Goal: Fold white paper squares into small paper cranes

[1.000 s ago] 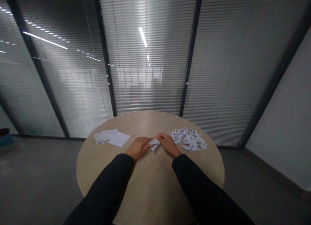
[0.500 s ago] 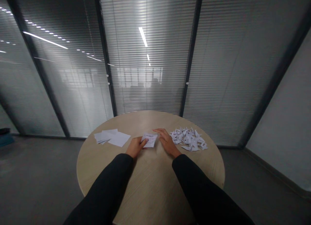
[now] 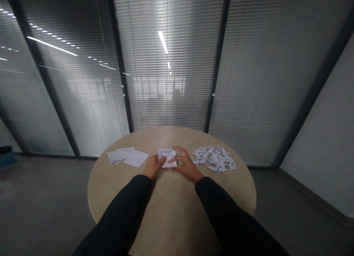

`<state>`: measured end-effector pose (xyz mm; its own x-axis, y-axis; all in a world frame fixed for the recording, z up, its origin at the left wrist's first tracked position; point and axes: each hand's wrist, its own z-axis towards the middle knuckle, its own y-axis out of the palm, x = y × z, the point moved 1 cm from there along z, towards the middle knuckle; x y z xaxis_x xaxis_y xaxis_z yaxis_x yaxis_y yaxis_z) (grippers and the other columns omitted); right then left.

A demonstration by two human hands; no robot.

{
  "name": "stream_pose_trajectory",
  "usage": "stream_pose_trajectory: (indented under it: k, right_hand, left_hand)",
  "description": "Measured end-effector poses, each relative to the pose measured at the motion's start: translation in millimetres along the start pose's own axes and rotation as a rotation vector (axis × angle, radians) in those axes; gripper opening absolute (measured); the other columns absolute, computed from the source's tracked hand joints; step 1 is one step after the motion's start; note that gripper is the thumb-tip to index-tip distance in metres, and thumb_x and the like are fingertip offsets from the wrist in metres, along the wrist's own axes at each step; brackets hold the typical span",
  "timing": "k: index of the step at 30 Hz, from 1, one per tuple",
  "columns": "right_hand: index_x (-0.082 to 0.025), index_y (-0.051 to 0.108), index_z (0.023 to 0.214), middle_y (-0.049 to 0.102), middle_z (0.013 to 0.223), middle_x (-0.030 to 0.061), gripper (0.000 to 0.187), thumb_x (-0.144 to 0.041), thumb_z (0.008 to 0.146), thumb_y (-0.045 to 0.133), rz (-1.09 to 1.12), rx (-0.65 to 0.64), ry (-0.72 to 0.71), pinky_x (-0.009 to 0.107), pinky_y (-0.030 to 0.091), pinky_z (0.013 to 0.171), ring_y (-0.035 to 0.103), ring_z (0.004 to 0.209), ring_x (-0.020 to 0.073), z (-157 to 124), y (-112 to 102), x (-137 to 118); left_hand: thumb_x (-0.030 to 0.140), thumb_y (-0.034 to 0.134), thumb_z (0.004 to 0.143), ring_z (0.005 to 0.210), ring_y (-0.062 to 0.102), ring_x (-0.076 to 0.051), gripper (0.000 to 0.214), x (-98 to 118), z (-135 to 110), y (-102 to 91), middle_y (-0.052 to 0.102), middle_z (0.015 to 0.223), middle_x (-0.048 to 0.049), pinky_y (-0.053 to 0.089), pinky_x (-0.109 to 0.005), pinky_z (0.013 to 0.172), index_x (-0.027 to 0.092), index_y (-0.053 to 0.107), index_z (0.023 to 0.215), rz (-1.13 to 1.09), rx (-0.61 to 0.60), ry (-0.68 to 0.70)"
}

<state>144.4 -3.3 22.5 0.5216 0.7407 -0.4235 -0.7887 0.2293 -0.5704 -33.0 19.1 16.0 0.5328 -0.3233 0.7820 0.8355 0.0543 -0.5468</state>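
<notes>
A small white sheet of printed paper (image 3: 167, 152) is held just above the middle of the table. My left hand (image 3: 152, 166) pinches its left side, with the thumb lying across the front. On the right, my right hand (image 3: 186, 163) has its bent fingers around the sheet's right edge, some of them over the printed face. Part of the lower edge is hidden by the fingers. Left of my hands lie several loose white sheets (image 3: 136, 158), overlapping one another. A heap of torn paper pieces (image 3: 217, 158) sits beyond my right hand.
The round wooden table (image 3: 166, 211) carries all the paper. Behind it stands a glass partition (image 3: 168, 112) with blinds and dark frames. A blue container (image 3: 7, 158) is on the floor at far left, and a pale wall (image 3: 323, 145) rises on the right.
My right hand has come inward to the left, onto the sheet's right edge. The sheet has turned and lifted a little, showing more of its printed face. My left hand keeps its hold.
</notes>
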Motion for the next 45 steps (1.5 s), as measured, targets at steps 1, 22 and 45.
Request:
stream_pose_trajectory:
  k: [1, 22, 45]
  right_hand:
    - [-0.024, 0.072, 0.078, 0.046, 0.129, 0.0069, 0.018, -0.031, 0.062, 0.076, 0.005, 0.011, 0.004, 0.040, 0.028, 0.104, 0.037, 0.123, 0.0234, 0, 0, 1]
    - [-0.016, 0.070, 0.074, 0.040, 0.137, 0.0147, 0.030, -0.042, 0.061, 0.072, 0.532, 0.061, 0.424, 0.038, 0.032, 0.101, 0.046, 0.120, 0.0258, 2, -1, 6]
    - [-0.013, 0.067, 0.081, 0.068, 0.078, 0.0053, 0.037, -0.045, 0.062, 0.069, 0.711, 0.225, 0.560, 0.031, 0.047, 0.067, 0.060, 0.070, 0.0188, 0, 5, 10]
  left_hand:
    - [0.042, 0.052, 0.076, 0.068, 0.064, -0.023, 0.037, -1, 2, 0.0, 0.070, 0.077, -0.0128, 0.045, -0.028, 0.060, 0.009, 0.067, 0.083, -0.029, 0.031, 0.004]
    - [0.002, 0.060, 0.069, 0.094, 0.063, -0.023, 0.035, 6, -5, 4.2, 0.062, 0.112, -0.0150, 0.053, -0.034, 0.081, 0.008, 0.058, 0.103, -1.162, -0.234, -0.200]
    - [0.008, 0.059, 0.074, 0.089, 0.065, -0.023, 0.028, 18, -12, 16.5, 0.067, 0.099, -0.0171, 0.053, -0.034, 0.081, 0.006, 0.062, 0.101, -1.065, -0.316, -0.265]
